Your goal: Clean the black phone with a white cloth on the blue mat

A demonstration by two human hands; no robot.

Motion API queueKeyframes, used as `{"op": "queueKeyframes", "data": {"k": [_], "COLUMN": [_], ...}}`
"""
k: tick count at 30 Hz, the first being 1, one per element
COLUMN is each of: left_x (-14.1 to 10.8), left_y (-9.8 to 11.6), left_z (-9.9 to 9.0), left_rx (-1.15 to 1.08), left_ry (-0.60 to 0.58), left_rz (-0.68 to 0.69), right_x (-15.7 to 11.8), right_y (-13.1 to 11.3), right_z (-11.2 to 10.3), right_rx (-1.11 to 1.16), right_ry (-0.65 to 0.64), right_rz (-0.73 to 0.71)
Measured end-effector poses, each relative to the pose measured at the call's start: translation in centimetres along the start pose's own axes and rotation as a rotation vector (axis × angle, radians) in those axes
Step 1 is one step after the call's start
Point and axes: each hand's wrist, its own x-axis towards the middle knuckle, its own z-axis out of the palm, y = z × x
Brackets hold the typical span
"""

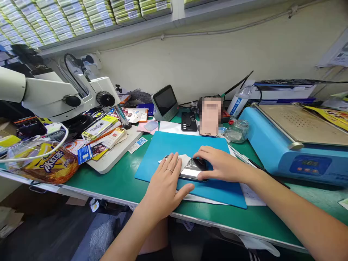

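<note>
A phone [193, 169] with a dark, glossy, reflecting surface lies flat on a blue mat [168, 139]. My left hand [166, 179], with a ring on one finger, rests flat over the phone's left part, fingers stretched out and thumb apart. Under and beside those fingers shows a white piece of tissue or cloth [185, 160], partly hidden. At the phone's right end is my right hand [221, 165], its thumb on the near edge and its fingers curled at the far edge. The left end of the phone is mostly covered by my left hand.
Behind the mat are a black phone [189, 121], a propped-up phone with a blurred screen [210, 116], a glass jar [237, 131] and a grey display [165, 103]. A blue heating plate [272, 152] stands right; a microscope [54, 98] and drink bottle [45, 161] are left.
</note>
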Motion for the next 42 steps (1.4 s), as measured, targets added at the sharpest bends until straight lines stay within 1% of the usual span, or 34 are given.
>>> {"op": "queueKeyframes", "data": {"k": [5,8,10,12,16,19,22,24,26,29,31,33,35,37,39,40,42], "left_x": [-2.6,-3.1,-2.6,-1.5,0.9,1.2,0.0,-1.2,-1.8,-1.4,-0.4,0.7,1.4,1.7,1.4,1.1,0.2], "left_y": [0.3,1.0,1.9,3.1,5.8,6.7,6.2,5.0,3.4,1.7,1.6,2.5,4.2,5.9,7.1,7.4,7.0], "left_z": [-0.2,-0.4,-0.4,-0.2,0.4,0.4,-0.2,-0.7,-1.0,-1.1,-1.0,-0.8,-0.6,-0.4,-0.2,-0.2,-0.5], "left_rx": [0.071,0.095,0.088,0.057,-0.038,-0.082,-0.082,-0.049,-0.003,0.035,0.031,-0.003,-0.075,-0.151,-0.191,-0.195,-0.184], "left_ry": [-0.035,-0.037,-0.049,-0.073,-0.1,-0.108,-0.124,-0.13,-0.124,-0.123,-0.142,-0.169,-0.192,-0.198,-0.187,-0.176,-0.161], "left_rz": [-0.035,-0.061,-0.066,-0.053,-0.006,0.021,0.046,0.02,-0.035,-0.112,-0.149,-0.143,-0.077,0.0,0.045,0.059,0.083], "right_x": [0.0,0.2,0.3,0.3,0.3,0.3,0.3,0.3,0.4,0.4,0.4,0.4,0.4,0.3,0.3,0.3,0.3], "right_y": [0.0,0.1,0.2,0.3,0.8,1.1,1.3,1.2,1.1,0.9,0.8,0.9,1.0,1.0,1.0,1.0,0.9], "right_z": [0.1,0.2,0.2,0.2,0.3,0.3,0.4,0.3,0.3,0.3,0.3,0.3,0.3,0.2,0.2,0.1,0.1], "right_rx": [0.016,0.022,0.014,0.012,0.097,0.142,0.137,0.134,0.132,0.13,0.131,0.135,0.143,0.152,0.156,0.156,0.155], "right_ry": [0.005,0.015,0.019,0.024,0.063,0.084,0.085,0.082,0.08,0.074,0.071,0.072,0.075,0.072,0.067,0.066,0.064], "right_rz": [0.003,-0.021,-0.038,-0.051,-0.072,-0.067,-0.075,-0.077,-0.074,-0.058,-0.045,-0.039,-0.041,-0.04,-0.032,-0.029,-0.027]}}
